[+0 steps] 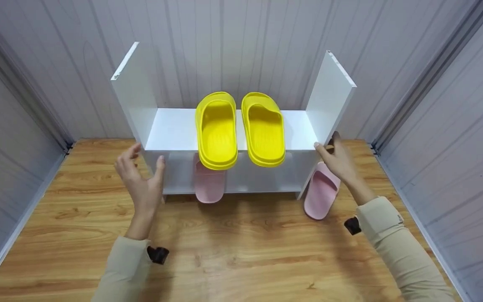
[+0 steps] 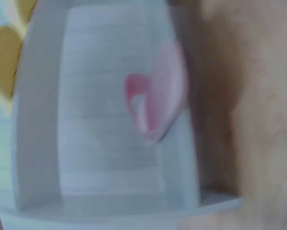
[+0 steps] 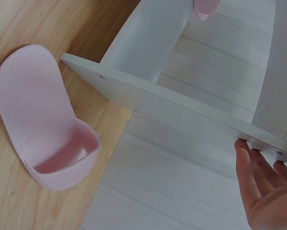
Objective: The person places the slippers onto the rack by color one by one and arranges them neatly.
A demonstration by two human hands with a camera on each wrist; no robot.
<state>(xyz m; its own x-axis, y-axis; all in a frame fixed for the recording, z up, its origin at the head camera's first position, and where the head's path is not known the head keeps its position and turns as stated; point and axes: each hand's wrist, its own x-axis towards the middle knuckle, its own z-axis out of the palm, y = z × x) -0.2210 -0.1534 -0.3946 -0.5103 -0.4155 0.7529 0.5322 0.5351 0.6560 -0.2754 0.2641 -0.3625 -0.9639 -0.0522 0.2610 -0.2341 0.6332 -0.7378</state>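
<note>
A white shoe rack [image 1: 174, 130] stands between my hands, its two side panels rising above the upper shelf. Two yellow slippers, the left one [image 1: 218, 147] and the right one [image 1: 265, 147], sit side by side on that shelf, heels past its front edge. One pink slipper [image 1: 209, 188] lies on the lower shelf, partly hidden under the upper one. Its mate [image 3: 38, 100] lies on the floor beside the right panel. My right hand [image 1: 342, 161] grips the right side panel [image 3: 182, 112], fingers against its outer face. My left hand [image 1: 143, 184], thumb and fingers spread, is at the left panel's front edge.
Wood-patterned floor [image 1: 241, 251] runs under and before the rack. A pale panelled wall [image 1: 241, 50] stands behind it, with further walls at left [image 1: 6, 167] and right [image 1: 455, 147].
</note>
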